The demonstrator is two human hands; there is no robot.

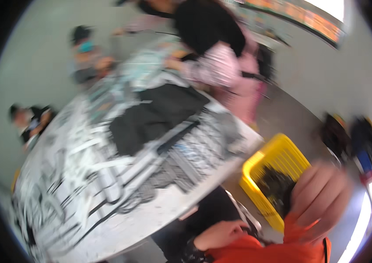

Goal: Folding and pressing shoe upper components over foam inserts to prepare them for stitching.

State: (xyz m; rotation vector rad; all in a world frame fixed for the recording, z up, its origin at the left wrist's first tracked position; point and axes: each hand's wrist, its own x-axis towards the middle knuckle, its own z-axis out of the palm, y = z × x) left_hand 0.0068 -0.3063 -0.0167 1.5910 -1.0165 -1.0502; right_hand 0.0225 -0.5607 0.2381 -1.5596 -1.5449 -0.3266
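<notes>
My left hand [222, 235], with a dark watch at its wrist, is low in the middle, close to my orange clothing [256, 253] and dark trousers. Its fingers look bent, but blur hides whether they hold anything. Raised at the lower right, my right hand [320, 197] is large and smeared by motion, with an orange sleeve below it. It overlaps the right side of a yellow plastic basket [260, 202] holding dark, tangled pieces [273, 186]. Neither hand touches the white table [168, 215].
Dark grey cloth [157, 116], grey and white strips [94, 162] and black cords cover much of the table. Across it, a person in pink and black [221, 61] leans over. Two others sit along the far left side. Dark bags [337, 133] stand by the right wall.
</notes>
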